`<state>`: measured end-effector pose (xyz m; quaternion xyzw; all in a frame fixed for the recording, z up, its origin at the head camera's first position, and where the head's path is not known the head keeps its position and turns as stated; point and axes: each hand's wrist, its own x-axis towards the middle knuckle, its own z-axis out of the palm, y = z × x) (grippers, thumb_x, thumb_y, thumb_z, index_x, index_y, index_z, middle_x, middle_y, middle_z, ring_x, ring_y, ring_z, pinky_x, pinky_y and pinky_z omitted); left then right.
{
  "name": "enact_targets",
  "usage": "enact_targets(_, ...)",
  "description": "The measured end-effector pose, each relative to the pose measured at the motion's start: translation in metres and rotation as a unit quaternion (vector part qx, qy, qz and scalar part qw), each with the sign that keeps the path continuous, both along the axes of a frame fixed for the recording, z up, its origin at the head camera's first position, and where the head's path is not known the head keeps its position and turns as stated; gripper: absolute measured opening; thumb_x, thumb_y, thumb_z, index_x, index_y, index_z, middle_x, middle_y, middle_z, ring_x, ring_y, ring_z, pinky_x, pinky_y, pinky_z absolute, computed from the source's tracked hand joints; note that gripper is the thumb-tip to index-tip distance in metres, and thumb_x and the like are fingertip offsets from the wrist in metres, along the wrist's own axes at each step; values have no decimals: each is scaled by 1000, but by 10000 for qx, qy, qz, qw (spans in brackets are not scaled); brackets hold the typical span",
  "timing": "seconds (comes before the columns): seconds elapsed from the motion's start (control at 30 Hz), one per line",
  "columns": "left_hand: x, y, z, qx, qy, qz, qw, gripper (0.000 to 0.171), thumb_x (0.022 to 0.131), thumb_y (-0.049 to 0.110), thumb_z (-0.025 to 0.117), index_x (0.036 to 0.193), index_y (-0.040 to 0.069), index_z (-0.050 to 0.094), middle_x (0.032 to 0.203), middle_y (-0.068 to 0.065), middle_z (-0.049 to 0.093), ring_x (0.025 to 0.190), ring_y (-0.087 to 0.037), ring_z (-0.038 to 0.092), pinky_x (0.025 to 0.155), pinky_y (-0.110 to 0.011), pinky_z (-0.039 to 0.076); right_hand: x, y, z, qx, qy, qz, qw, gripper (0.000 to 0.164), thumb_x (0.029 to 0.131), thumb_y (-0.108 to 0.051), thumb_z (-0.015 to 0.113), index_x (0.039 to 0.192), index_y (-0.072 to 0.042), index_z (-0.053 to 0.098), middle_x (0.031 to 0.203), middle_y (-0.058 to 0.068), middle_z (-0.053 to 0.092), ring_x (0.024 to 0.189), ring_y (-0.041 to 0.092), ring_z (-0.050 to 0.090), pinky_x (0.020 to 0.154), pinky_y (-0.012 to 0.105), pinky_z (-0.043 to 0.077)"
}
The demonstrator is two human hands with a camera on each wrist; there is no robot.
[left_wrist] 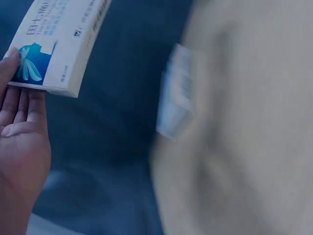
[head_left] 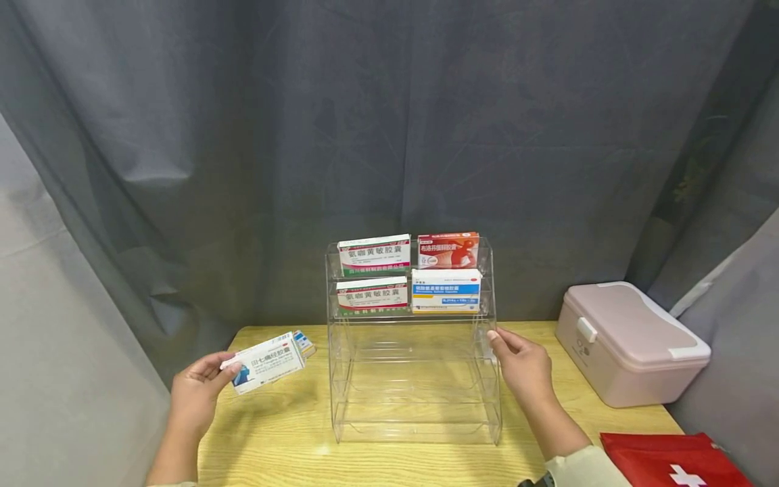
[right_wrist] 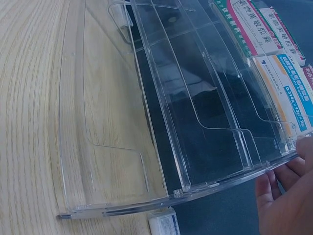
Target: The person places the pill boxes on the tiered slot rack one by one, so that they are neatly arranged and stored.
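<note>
My left hand [head_left: 196, 392] pinches a white medicine box [head_left: 268, 362] with a blue picture at one end, raised and tilted left of the rack; the left wrist view shows the thumb on the box's face. A clear tiered display rack [head_left: 416, 431] stands on the table. My right hand [head_left: 525, 365] grips the rack's right side edge between thumb and fingers. Two white-red-green boxes, an upper one [head_left: 374, 255] and a lower one [head_left: 372, 296], fill the rack's left side. At right are a red box [head_left: 448, 251] and a white-blue-yellow box [head_left: 446, 291].
Another small blue-and-white box [head_left: 304, 343] lies on the wooden table [head_left: 268, 433], partly behind the held box. A pink lidded case [head_left: 633, 345] sits at the right. Near the front right corner is a red pouch [head_left: 669, 460] with a white cross. Grey curtains [head_left: 365, 135] hang behind.
</note>
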<state>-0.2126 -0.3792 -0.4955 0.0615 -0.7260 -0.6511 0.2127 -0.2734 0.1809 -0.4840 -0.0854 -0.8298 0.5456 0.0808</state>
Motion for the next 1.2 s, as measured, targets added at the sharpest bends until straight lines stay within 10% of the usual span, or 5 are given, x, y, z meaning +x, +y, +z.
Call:
enact_targets(0.2,-8,48,45,1204,1548,-909,9764,28,93,-26,67,111,-8,78,107,1,84,95,-8,79,83,-19,63,1,-1,-1,-4,-9,38,10000,61,109,-55,63,151,-11,66,145,18,69,142,42,61,118,60,51)
enact_targets(0.47,-30,142,81,227,1761,-1783,9678,20,93,-11,79,113,-8,77,117,8,80,99,-7,77,81,-21,64,0,0,0,-17,54,47,10000,60,109,-54,62,151,-11,66,143,19,70,139,42,64,117,59,53)
enact_targets(0.8,-61,229,74,-303,1104,-1813,9767,21,94,-2,82,115,-2,79,123,-5,79,106,-7,70,87,-17,59,-1,0,-2,10,81,-2,10000,57,110,-52,63,149,-11,67,143,18,70,139,42,64,116,58,53)
enact_targets(1.2,-80,271,39,-843,408,-1840,9785,18,98,8,82,115,13,81,131,-2,78,131,-24,70,115,-32,55,0,0,-2,-73,55,-30,10000,58,109,-53,64,149,-12,68,142,18,71,137,42,65,116,59,53)
